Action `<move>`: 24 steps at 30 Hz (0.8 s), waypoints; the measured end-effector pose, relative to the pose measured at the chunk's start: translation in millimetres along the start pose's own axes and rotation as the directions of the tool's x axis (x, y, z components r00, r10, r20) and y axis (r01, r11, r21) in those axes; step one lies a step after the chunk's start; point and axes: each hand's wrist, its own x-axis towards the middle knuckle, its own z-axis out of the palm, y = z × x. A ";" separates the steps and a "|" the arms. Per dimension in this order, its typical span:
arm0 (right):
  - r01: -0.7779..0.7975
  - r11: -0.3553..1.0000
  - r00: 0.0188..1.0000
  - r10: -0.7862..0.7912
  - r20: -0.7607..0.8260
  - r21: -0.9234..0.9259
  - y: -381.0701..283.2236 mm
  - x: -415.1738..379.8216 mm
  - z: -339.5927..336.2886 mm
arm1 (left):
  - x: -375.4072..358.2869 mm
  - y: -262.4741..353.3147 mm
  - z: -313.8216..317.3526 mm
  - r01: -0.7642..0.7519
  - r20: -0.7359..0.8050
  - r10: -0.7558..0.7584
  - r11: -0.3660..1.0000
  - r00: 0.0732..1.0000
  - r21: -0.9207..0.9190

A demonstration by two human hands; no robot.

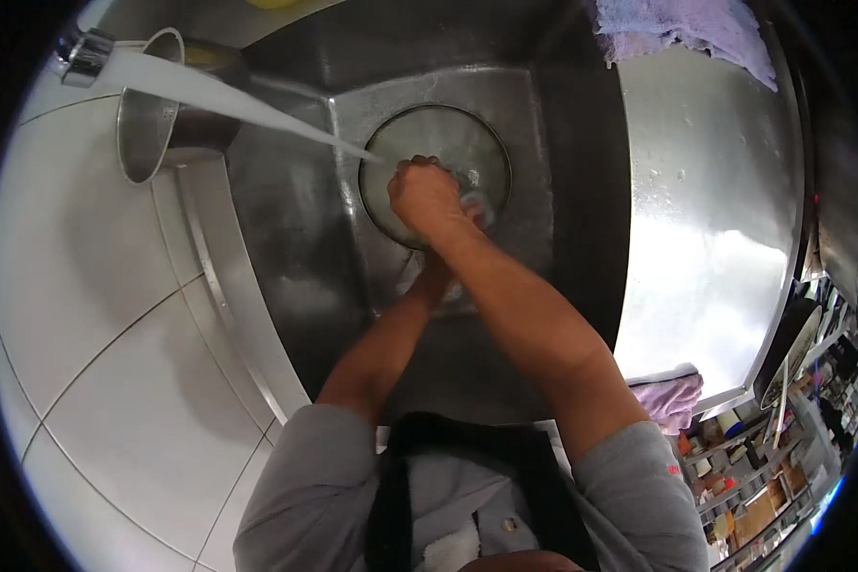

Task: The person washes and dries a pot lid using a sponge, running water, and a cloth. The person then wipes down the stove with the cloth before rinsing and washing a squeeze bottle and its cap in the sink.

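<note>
Glass bowl (448, 133) under right hand (427, 195)

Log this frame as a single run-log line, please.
right hand fisted inside round clear glass bowl | left hand at bowl's near rim, mostly hidden | water stream from chrome tap hits bowl | steel sink
</note>
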 end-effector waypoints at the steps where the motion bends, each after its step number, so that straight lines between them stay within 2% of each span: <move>1: 0.006 1.000 1.000 -0.006 -0.012 -0.025 1.6 0.9 2.2 | -2.5 -10.4 -20.1 0.240 0.039 -0.241 0.905 0.970 -0.353; 2: 0.016 0.999 1.000 -0.017 -0.024 -0.050 1.3 2.4 3.8 | -5.3 -20.8 -40.0 0.396 0.076 -0.468 0.637 0.880 -0.661; 4: -0.048 0.999 0.997 0.050 0.064 -0.025 -3.0 2.4 -4.7 | 14.0 -49.7 -60.2 0.461 0.117 -0.596 0.467 0.795 -0.754; 5: -0.074 0.997 0.991 0.075 0.111 -0.010 -5.4 2.8 -7.2 | 17.1 -75.9 -52.6 0.465 -0.017 -0.561 0.704 0.828 -0.537; 6: -0.088 0.996 0.989 0.088 0.117 -0.007 -6.4 6.2 -6.0 | 19.2 -105.7 -43.4 0.442 -0.130 -0.484 0.859 0.866 -0.257; 7: -0.108 0.994 0.986 0.108 0.128 -0.005 -5.4 7.6 -2.3 | 16.6 -128.5 -38.3 0.398 -0.202 -0.380 0.916 0.903 0.053; 8: -0.126 0.992 0.983 0.126 0.135 -0.009 -3.3 7.2 0.5 | 18.5 -130.6 -48.5 0.332 -0.238 -0.259 0.873 0.936 0.358; 9: -0.132 0.990 0.987 0.127 0.101 0.040 -1.9 3.9 1.4 | 18.9 -125.9 -55.3 0.514 -0.170 -0.488 0.835 0.856 0.196; 11: -0.122 0.982 0.992 0.120 0.025 0.143 -2.9 1.5 -2.4 | 37.8 -75.8 -102.8 0.807 0.063 -0.806 0.582 0.589 -0.095; 12: -0.363 0.874 0.931 0.327 0.161 0.324 -10.0 4.2 -13.4 | 36.1 -62.6 -128.3 0.785 0.031 -0.803 0.573 0.596 -0.235; 13: -0.584 0.675 0.812 0.479 0.334 0.451 -17.2 6.0 -25.5 | 29.0 -49.1 -152.9 0.742 0.002 -0.797 0.561 0.604 -0.368; 14: -0.761 0.409 0.645 0.556 0.524 0.503 -21.9 7.6 -37.2 | 23.1 -32.9 -179.4 0.682 -0.023 -0.791 0.541 0.611 -0.492; 16: -0.811 0.101 0.533 0.531 0.659 0.576 13.8 18.1 -0.3 | 28.3 25.7 -270.5 0.553 -0.104 -0.748 0.569 0.656 -0.609; 17: -0.812 -0.061 0.478 0.500 0.722 0.580 28.6 21.4 9.4 | 39.3 43.3 -311.9 0.437 -0.233 -0.687 0.649 0.689 -0.623; 18: -0.786 -0.025 0.536 0.469 0.702 0.617 30.1 11.6 1.2 | 48.4 55.8 -350.0 0.317 -0.360 -0.619 0.718 0.698 -0.620; 20: -0.724 0.052 0.648 0.395 0.651 0.688 31.5 -18.2 -12.0 | 75.7 56.4 -414.3 0.241 -0.598 -0.417 0.903 0.684 -0.355; 22: -0.695 0.021 0.688 0.312 0.655 0.719 39.6 -42.3 -24.4 | 106.3 32.1 -447.6 0.179 -0.656 -0.332 0.940 0.678 -0.290; 24: -0.634 0.009 0.748 0.258 0.611 0.773 35.2 -65.4 -36.4 | 137.7 -7.5 -453.8 0.221 -0.529 -0.428 0.885 0.732 -0.410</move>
